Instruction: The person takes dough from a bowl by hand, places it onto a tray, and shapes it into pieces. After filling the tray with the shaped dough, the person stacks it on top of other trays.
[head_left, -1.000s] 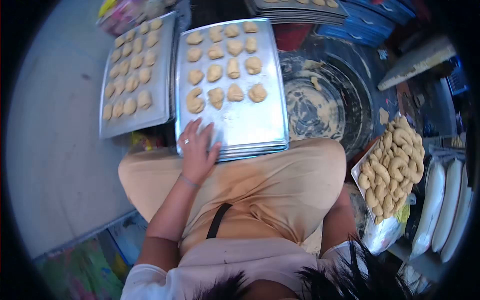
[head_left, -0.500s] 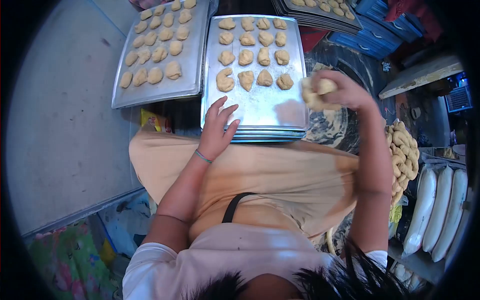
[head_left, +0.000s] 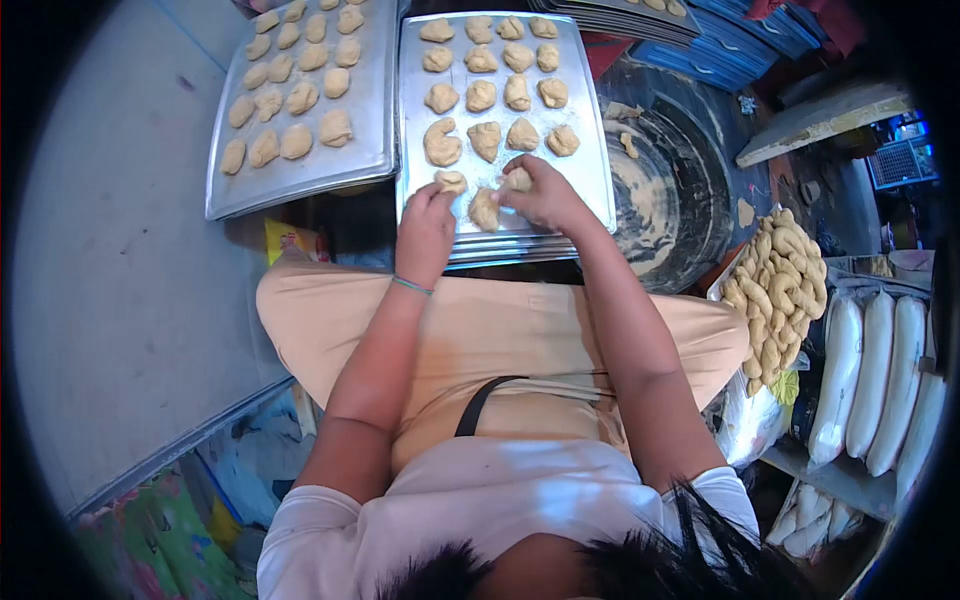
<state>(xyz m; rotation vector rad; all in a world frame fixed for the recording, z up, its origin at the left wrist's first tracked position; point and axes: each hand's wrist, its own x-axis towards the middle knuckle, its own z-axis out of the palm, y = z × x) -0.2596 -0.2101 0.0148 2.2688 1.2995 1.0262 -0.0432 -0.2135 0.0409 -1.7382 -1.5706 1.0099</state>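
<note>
Rows of pale dough pieces lie on a metal tray, the top one of a stack in front of me. At its near left part, my left hand pinches a small dough piece. My right hand curls around another dough piece over the near right part. Between the hands a loose dough piece sits on the tray, touching or very close to my right fingertips.
A second tray of dough pieces stands at the left. Right of the stack is a round floury dark surface, with a heap of twisted dough beyond it. White filled bags stand at the far right.
My right hand has come left from beside the tray, bringing dough over it. My left hand now pinches a dough piece. More dough is at the tray's near end, and the view has shifted slightly.
</note>
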